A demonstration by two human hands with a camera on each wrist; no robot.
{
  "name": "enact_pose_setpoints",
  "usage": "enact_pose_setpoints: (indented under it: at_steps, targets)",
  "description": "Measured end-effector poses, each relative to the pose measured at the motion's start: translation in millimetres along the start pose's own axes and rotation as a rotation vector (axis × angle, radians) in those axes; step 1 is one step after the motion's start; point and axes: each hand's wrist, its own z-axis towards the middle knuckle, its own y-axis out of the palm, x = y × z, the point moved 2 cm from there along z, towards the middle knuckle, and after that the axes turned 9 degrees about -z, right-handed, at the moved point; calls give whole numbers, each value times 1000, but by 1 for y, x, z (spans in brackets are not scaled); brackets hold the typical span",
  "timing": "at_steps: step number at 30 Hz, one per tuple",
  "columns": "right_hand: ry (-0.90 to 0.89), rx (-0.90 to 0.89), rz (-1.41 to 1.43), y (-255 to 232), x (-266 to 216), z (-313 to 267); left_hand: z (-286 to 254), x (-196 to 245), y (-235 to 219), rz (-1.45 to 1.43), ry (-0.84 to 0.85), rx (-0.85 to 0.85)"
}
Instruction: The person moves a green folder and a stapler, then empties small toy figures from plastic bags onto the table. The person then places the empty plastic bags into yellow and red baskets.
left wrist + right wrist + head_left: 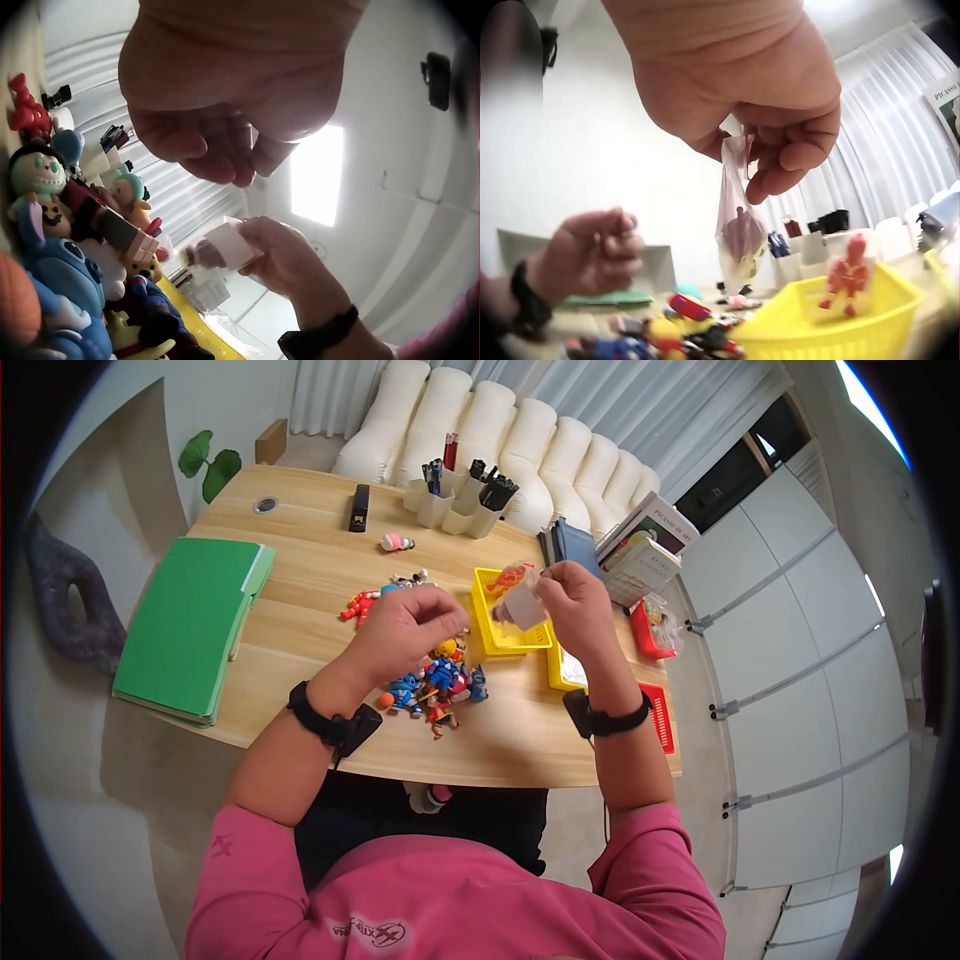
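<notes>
My right hand (578, 605) pinches the top of a small clear bag (741, 232), which hangs upright with a dark figure inside. In the head view the bag (524, 603) is over a yellow basket (505, 650). A red figure in clear wrapping (849, 281) is at the basket in the right wrist view. My left hand (408, 630) is raised over a pile of toy figures (441, 675), its fingers curled with nothing visible in them. In the left wrist view a blue figure (67, 274) lies below that hand (225, 97).
Green folders (185, 625) lie at the table's left. A black stapler (359, 508), a pink-and-white item (396, 542) and pen holders (435, 510) are at the back. Books (640, 572), a red basket (652, 638), another yellow basket (556, 670) and a red tray (660, 720) stand right.
</notes>
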Motion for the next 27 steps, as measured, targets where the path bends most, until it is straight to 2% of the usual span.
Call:
enact_pose_setpoints:
  at_steps: [1,2,3,4,6,7,8,10,12,14,16,17,19,21,22,24,25,26,27]
  targets:
    - [43,-40,143,0,-2,-3,-2,1,6,-78,-48,-119]
    - [38,-46,145,2,-8,-10,-5,1,11,-156,-96,-239]
    - [58,-111,305,7,-17,-20,-8,2,15,-178,-79,-288]
    - [78,-175,465,13,-26,-30,-10,7,16,-174,-79,-282]
    - [-35,-244,472,26,-45,-51,-14,16,19,-250,-214,-313]
    - [-118,-233,382,34,-44,-56,-12,10,19,-270,-177,-306]
    - [-119,-236,389,36,-43,-59,-11,5,17,-264,-180,-301]
    - [-58,-418,707,41,-46,-65,-7,0,13,-106,-168,-219]
    - [0,-427,807,42,-44,-67,-3,-3,10,-66,-209,-175]
    - [-93,-231,648,40,-37,-66,-1,-5,9,-28,-250,-136]
    - [-70,-237,663,41,-26,-68,0,-4,7,-91,-244,-99]
    - [-124,-209,662,43,-19,-68,1,-5,7,-90,-251,-100]
    - [-175,-182,664,47,-9,-67,4,-7,2,-198,-233,17]
    - [-222,79,441,50,-2,-63,4,-8,-1,-229,-208,14]
    - [-217,78,451,50,4,-61,4,-7,-2,-262,-179,8]
    - [178,-302,883,57,22,-60,4,-6,-1,-305,-202,-7]
    - [247,-385,1072,56,19,-62,4,-5,0,-356,-218,-26]
    - [256,-383,1091,56,24,-62,5,-5,2,-343,-234,-24]
    - [190,-404,1060,56,31,-60,6,-5,5,-364,-202,24]
